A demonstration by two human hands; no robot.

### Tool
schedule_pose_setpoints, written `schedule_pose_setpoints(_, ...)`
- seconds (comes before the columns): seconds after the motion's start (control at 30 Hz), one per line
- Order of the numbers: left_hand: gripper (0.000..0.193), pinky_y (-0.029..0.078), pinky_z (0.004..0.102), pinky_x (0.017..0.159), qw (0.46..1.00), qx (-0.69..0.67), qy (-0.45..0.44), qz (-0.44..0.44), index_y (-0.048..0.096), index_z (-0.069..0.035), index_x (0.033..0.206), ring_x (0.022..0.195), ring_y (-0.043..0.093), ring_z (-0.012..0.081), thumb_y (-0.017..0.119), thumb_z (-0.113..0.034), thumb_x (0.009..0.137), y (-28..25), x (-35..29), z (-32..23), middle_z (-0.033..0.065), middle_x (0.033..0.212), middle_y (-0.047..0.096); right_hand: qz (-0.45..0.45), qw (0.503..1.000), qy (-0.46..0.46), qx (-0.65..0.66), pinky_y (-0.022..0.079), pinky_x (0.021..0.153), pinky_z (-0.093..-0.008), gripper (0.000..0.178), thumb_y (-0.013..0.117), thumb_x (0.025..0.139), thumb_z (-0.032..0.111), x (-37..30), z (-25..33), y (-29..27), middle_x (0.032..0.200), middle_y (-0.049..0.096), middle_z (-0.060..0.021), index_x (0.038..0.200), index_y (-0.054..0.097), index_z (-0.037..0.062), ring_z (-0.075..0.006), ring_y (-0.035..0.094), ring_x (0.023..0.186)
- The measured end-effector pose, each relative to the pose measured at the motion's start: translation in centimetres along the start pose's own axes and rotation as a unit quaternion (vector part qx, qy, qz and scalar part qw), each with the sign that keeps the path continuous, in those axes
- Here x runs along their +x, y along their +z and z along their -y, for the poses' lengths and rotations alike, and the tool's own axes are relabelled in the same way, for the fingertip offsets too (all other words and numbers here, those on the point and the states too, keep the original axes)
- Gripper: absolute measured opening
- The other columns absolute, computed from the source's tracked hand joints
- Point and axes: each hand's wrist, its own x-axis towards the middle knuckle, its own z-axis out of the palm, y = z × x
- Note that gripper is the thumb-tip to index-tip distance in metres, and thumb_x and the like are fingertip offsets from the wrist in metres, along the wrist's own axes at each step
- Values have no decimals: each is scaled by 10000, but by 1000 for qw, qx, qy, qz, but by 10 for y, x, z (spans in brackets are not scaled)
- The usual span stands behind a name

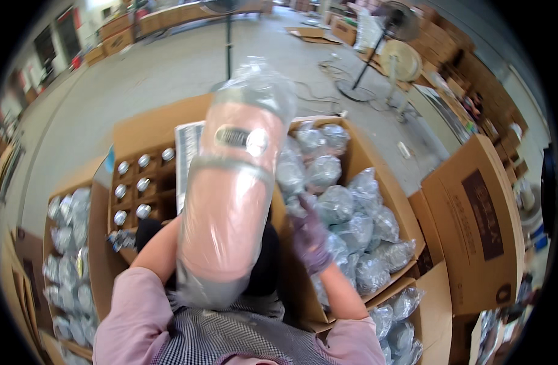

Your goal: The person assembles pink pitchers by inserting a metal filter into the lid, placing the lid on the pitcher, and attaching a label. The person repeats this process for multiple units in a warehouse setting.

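Note:
A large pink insulated bottle [224,201] with silver bands and an oval badge is tilted close in front of me, inside a clear plastic bag. My left forearm reaches behind it; the left hand is hidden by the bottle, which it holds up off everything. My right hand [309,237], in a purple glove, is just right of the bottle with its fingers stretched out and nothing in them. It hovers over or touches the near side of a carton [385,173] full of plastic-wrapped bottles [354,230]; slight blur hides any contact.
To the left, a divided carton [160,118] holds several silver-capped bottles [143,184]. More wrapped bottles [69,234] fill a far-left box, others [400,334] a lower-right one. An upright carton flap [473,225] stands at right. Standing fans [397,24] and cables lie beyond.

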Motion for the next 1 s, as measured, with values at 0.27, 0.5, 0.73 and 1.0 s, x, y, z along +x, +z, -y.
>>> schedule_pose_setpoints(0.27,485,483,366,922,887,406,60,-209,547,-5,1287,1073,617,271,499,-373,974,-102,-169,59,144,1263,603,122,986,-65,98,379,1063,-365,463,462,1005,221,127,70,75,1361,524,-154,1417,422,15,-246,484,1268)
schedule_pose_setpoints(0.5,413,441,375,985,880,173,272,-348,541,-18,1324,1127,580,229,573,-230,970,4,-279,-44,124,1338,530,291,946,52,135,469,934,-358,499,613,903,403,126,136,156,1154,644,-141,1235,614,30,-244,609,1072)
schedule_pose_setpoints(0.73,165,513,320,677,761,498,185,-371,688,-17,949,787,633,252,668,44,797,-9,-347,-12,112,868,624,415,895,125,107,478,934,-335,640,694,817,497,140,192,183,1152,658,-163,1252,619,33,-229,632,1049)
schedule_pose_setpoints(1.0,191,537,414,769,811,519,-255,93,656,7,921,880,661,354,576,68,759,-9,-417,27,186,908,667,465,883,66,7,460,965,-346,666,582,881,554,160,203,184,1133,671,-172,1286,594,25,-254,621,1085)
